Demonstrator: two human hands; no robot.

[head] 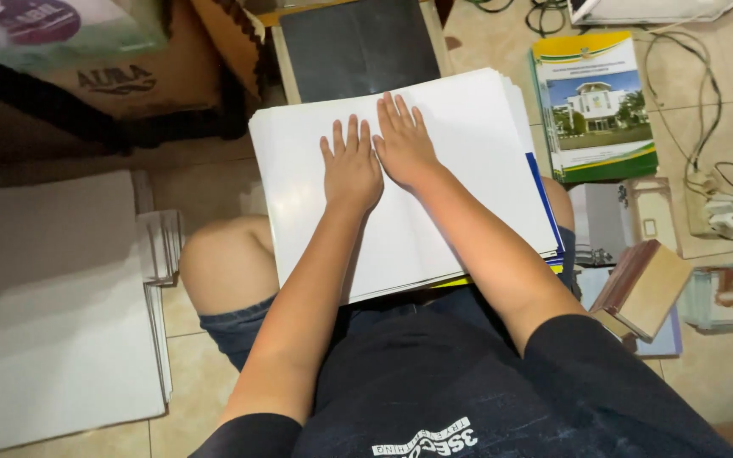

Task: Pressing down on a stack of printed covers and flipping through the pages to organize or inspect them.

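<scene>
- On the person's lap, a thick stack of white sheets [460, 170] lies flat, its far edge near a dark panel [358, 47] on the tiled floor [723, 373].
- Left hand [351, 170]: open, palm down, fingers extended and close together, pressed on the top sheet near the middle of the stack. It holds nothing.
- Right hand [404, 144]: open, palm down, fingers lightly spread, touching the left hand at the thumb side. It holds nothing.
- Stack condition: sheet edges are fanned slightly along the right side, where blue and yellow edges show beneath the white.
- Judged step: flattening or squaring the stack. To do it well, keep both palms flat, apply even downward pressure, and sweep outward from the centre toward the edges so no sheet buckles.
- Support: the stack rests across a bare knee [218, 263] and overhangs it; keep the legs level so the stack does not slide.
- Surroundings, left: further white sheets [53, 314] lie on the floor, well apart from the hands.
- Surroundings, right: a stack of booklets with a building on the cover [595, 106], a small wooden block [648, 288], and a power strip with cables [719, 212]. Keep the sheets away from the cables.
</scene>
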